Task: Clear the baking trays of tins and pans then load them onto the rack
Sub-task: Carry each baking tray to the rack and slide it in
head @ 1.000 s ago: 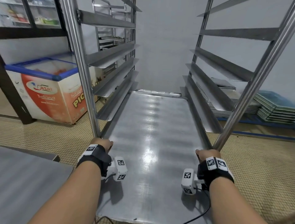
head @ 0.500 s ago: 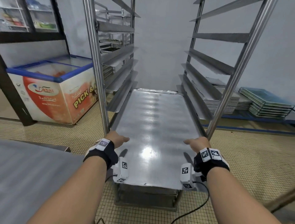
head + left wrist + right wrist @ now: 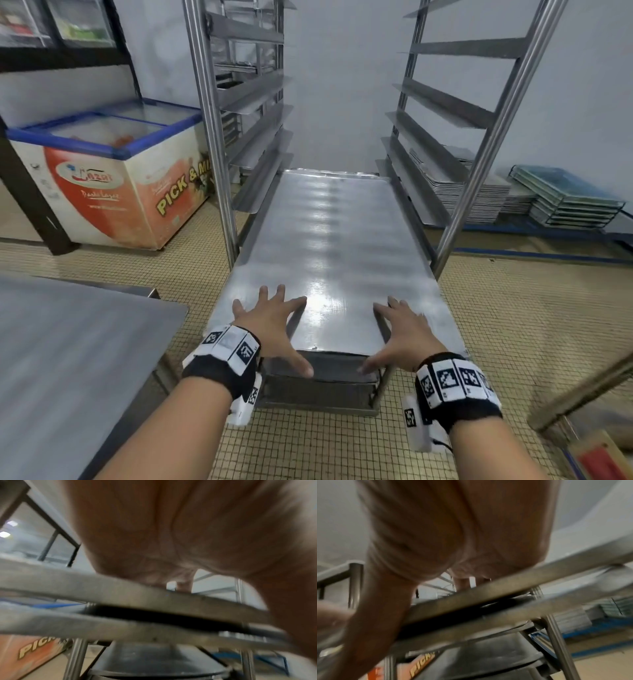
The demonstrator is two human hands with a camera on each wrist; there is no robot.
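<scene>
Flat, bare silver metal baking tray [image 3: 337, 246] lies level in the tall stainless-steel rack [image 3: 209, 113], carried on a low pair of side runners between the uprights; its near edge juts a little out of the front. Darker trays sit on the runners below it.

Left hand [image 3: 270, 325]: fingers spread and straight above the tray's near left part, thumb hanging past the front edge. Released, grasping nothing. Left wrist view shows the palm [image 3: 171, 534] over the tray edge [image 3: 120, 586].

Right hand [image 3: 402, 334]: same posture at the near right part, fingers extended, nothing gripped. Contact with the tray cannot be judged; both wrist views are blurred.

Surroundings: steel worktable [image 3: 68, 359] to the left; orange-and-white chest freezer with blue-rimmed glass lid [image 3: 113, 171] beyond it; stacked metal trays [image 3: 479, 192] on the floor, right.
</scene>
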